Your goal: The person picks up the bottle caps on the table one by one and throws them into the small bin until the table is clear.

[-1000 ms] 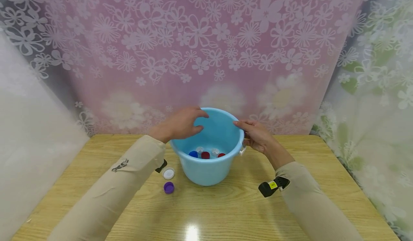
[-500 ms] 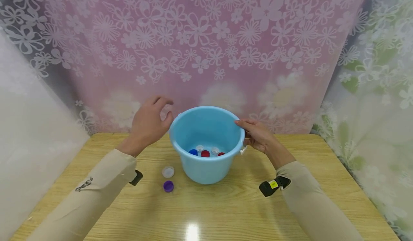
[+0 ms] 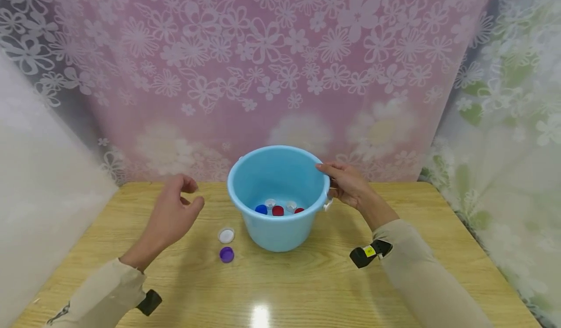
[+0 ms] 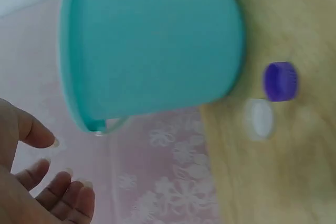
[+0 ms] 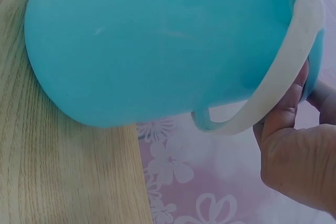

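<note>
A light blue bucket [image 3: 280, 233] stands on the wooden table, its white handle [image 5: 283, 72] hanging down on the right side. My right hand [image 3: 348, 184] grips the bucket's rim at the right, thumb over the edge and fingers outside. Inside on the bottom lie a blue cap [image 3: 261, 209], a red cap [image 3: 278, 211], another red cap partly hidden by the rim, and two clear caps. My left hand [image 3: 173, 216] is in the air left of the bucket, fingers loosely bent and holding nothing. Nearest to it on the table are a white cap [image 3: 226, 236] and a purple bottle cap [image 3: 226, 255].
The wooden table [image 3: 307, 289] ends at a back edge just behind the bucket. A pink curtain [image 3: 280, 74] with white flowers hangs behind it, and pale curtains stand at the left and right sides.
My left hand has moved out from over the bucket's mouth, leftward and then down toward the table's left part. The right hand keeps its grip on the rim.
</note>
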A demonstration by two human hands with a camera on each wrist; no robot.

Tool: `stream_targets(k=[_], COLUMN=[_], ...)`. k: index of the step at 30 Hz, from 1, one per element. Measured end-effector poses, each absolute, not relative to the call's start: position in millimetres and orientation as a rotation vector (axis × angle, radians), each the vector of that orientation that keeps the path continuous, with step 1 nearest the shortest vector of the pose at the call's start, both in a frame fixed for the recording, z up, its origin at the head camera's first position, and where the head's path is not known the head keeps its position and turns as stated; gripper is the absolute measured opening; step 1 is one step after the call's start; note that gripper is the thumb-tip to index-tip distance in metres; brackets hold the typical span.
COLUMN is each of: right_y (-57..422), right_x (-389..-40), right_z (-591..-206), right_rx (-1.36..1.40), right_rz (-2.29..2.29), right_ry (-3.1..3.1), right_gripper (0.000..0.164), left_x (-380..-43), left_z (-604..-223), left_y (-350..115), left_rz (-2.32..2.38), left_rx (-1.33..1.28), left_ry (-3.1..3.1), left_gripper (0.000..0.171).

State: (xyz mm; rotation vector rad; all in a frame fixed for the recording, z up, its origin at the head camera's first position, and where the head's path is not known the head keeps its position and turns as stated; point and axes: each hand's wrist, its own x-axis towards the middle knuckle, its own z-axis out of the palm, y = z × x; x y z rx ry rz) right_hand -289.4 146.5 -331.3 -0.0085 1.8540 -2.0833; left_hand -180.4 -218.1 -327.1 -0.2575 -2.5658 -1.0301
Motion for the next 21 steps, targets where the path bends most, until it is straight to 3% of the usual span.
stream_targets(k=[13, 21], right_y=[146.1, 148.0], right_x=[-288.8, -286.3], right_z=[-333.5, -332.8], right_rx=[0.018, -0.027], right_rz=[-2.106, -2.115], right_ry=[1.831, 1.824], right_gripper=[0.041, 0.046], left_x=[-157.0, -161.6], left_z=[-391.6, -409.7], left_y=[-222.7, -202.4], left_rz=[-1.061, -0.781], left_rx=[-0.235, -0.289], left_ry=[-2.94, -3.05], left_gripper=[0.039, 0.039])
